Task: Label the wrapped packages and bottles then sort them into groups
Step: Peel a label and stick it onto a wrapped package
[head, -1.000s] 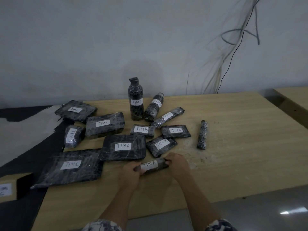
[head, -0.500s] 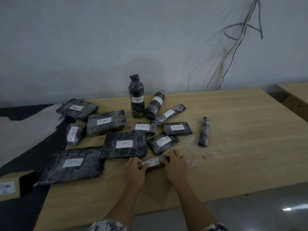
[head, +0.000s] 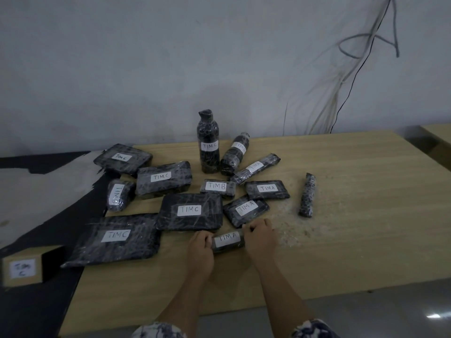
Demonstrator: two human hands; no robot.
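- Left hand [head: 200, 247] and right hand [head: 260, 237] are both curled, each gripping one end of the small TIMA package [head: 228, 240]. We see mostly knuckles; most fingertips are tucked out of sight.
- The package sits low over the table [head: 353, 252] near the front edge, label up. It is just below the flat TIMA package [head: 246, 209] and the mid-size TIMC package [head: 190, 211]. We cannot tell whether it rests on the wood or is slightly lifted.
- Handling, our guess: it is short, stubby and light. The glossy film wrap looks slick, so end grips like these suit it, or a pinch across the middle beside the label. It is probably firm inside; contents unknown.
- Sorting, our judgement: TIMA items cluster right of centre and TIMC ones to the left, so this one belongs with the A lot.
- The unlabelled roll [head: 307, 195] lies apart to the right with no label showing on top. We judge it needs labelling next.
- Hard to read:
  - The label on the leaning bottle [head: 235, 154] curves away and its last letter is unclear.
  - The label on the small bundle [head: 119, 195] is sideways and blurred.
  - The writing on the cardboard box [head: 22, 268] is faint.
- Undersides of all packages are hidden, and both forearms are cut off at the bottom of the frame.
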